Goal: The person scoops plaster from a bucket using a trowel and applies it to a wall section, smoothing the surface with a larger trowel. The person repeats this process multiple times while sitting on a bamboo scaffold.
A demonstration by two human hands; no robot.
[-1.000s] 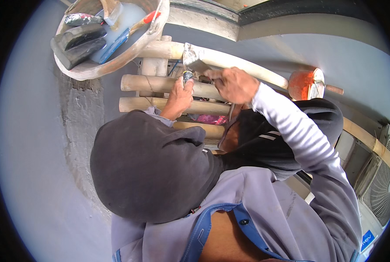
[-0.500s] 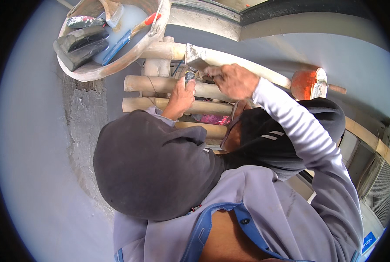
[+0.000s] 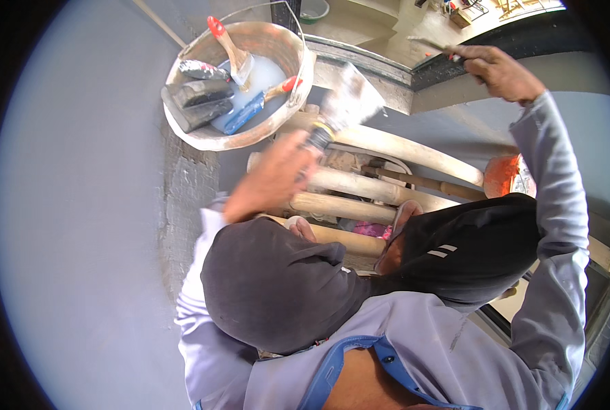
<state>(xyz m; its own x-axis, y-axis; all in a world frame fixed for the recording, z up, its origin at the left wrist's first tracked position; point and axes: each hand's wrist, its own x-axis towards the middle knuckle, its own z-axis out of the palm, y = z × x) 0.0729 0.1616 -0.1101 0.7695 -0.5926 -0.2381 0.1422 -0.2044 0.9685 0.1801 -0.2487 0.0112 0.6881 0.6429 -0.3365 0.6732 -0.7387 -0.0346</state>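
My left hand (image 3: 271, 172), blurred by motion, is wrapped round the dark handle of a wide putty knife (image 3: 354, 101). Its broad blade, smeared with white, points away over the bamboo poles. Up at the far right, my right hand (image 3: 502, 72) grips a second scraper (image 3: 436, 46); its thin blade shows edge-on and points left. The two tools are well apart. Beyond my left hand hangs or stands a bucket (image 3: 306, 74) of cloudy water, holding a red-tipped paintbrush (image 3: 238, 60), a blue-and-red brush (image 3: 249, 111) and a black, block-like tool (image 3: 194, 113).
Several bamboo poles (image 3: 360, 183) form a platform under my feet, with gaps between them. An orange-stained container (image 3: 500, 176) sits at the right. A grey wall (image 3: 93, 205) rises on the left. Past a dark-edged ledge (image 3: 483, 46), a floor with objects shows far below.
My right hand has lifted its scraper away, up and to the right. My left hand has drawn back with the putty knife, parting the two blades. The view has shifted, bringing more of the bucket in.
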